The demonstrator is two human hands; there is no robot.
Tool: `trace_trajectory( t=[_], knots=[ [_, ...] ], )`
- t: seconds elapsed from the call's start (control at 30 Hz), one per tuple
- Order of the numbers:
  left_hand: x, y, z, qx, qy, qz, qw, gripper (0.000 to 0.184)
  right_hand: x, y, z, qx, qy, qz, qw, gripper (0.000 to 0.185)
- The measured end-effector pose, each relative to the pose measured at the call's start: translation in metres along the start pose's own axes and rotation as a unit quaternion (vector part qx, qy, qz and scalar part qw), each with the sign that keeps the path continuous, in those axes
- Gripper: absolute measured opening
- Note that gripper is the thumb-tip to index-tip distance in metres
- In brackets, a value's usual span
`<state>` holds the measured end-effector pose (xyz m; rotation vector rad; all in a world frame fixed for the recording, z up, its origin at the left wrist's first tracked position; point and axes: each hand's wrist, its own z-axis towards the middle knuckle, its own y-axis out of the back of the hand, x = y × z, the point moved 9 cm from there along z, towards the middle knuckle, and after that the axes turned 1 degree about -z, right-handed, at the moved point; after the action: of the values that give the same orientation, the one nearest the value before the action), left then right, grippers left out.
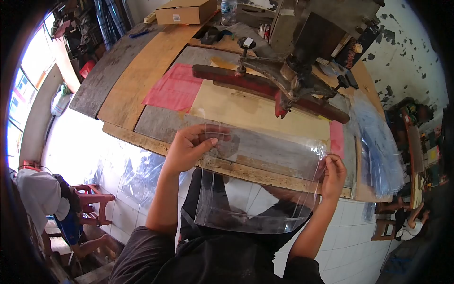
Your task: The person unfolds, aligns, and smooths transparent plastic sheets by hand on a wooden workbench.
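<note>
A clear plastic sheet [257,213], possibly a bag or cover, hangs between my two hands over the near edge of the workbench. My left hand [196,144] pinches its upper left part, thumb and fingers closed. At the upper right edge, my right hand [332,173] grips it between thumb and fingers. Just beyond the sheet lies a pale yellow sheet [255,106] on the press bed, with a pink sheet [172,87] at its left. Above them stands a press machine [293,71] with a long dark red bar [227,78].
A stack of clear plastic sheets [378,146] lies on the bench's right. A cardboard box [186,12] and a plastic bottle [228,10] stand at the back. More plastic [142,175] lies on the floor at left. One person [45,194] is at left, another [410,222] at far right.
</note>
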<state>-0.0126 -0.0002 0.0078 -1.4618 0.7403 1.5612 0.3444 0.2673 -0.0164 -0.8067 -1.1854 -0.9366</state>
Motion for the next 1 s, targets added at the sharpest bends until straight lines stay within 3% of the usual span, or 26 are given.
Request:
trace_trajectory(
  t=[0.1,0.2,0.27,0.57,0.7,1.0],
  knots=[
    [-0.001,0.002,-0.001,-0.002,0.008,0.032,0.999,0.030,0.003,-0.004,-0.001,0.020,0.012,0.013,1.000,0.025],
    [-0.001,0.001,-0.001,0.001,0.000,0.020,1.000,0.027,0.009,-0.008,-0.005,0.024,0.030,-0.070,0.997,0.031],
    [0.004,0.005,0.000,0.007,-0.011,0.010,1.000,0.026,0.001,-0.004,-0.006,0.009,-0.015,-0.110,0.994,0.035],
    [0.011,-0.002,0.000,-0.001,0.040,0.015,0.999,0.026,0.008,-0.004,-0.008,-0.008,0.001,0.021,1.000,0.033],
    [0.006,0.006,0.000,-0.004,0.009,0.102,0.995,0.025,0.000,0.002,-0.006,-0.028,-0.019,0.026,0.999,0.033],
    [0.007,0.003,0.002,-0.017,0.016,0.079,0.997,0.017,0.005,0.003,-0.008,-0.049,0.004,-0.004,0.999,0.028]
  ],
)
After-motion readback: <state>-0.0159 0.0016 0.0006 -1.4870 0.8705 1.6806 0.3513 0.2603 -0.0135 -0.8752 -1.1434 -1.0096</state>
